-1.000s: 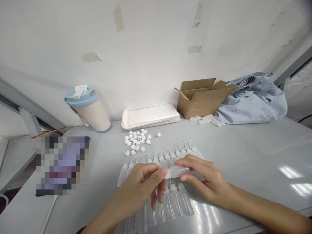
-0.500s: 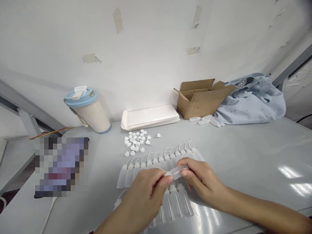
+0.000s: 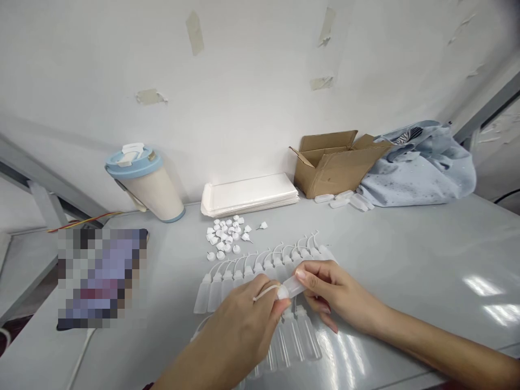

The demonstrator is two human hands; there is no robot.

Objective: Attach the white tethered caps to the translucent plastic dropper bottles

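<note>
Left hand (image 3: 251, 314) and right hand (image 3: 339, 290) pinch close together.

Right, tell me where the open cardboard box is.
In the head view, the cardboard box sits right of centre near the wall, between the white stack and the blue cloth.

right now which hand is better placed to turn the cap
Probably the left hand: its thumb and finger are at the cap, while the right hand grips the bottle by its body.
</note>
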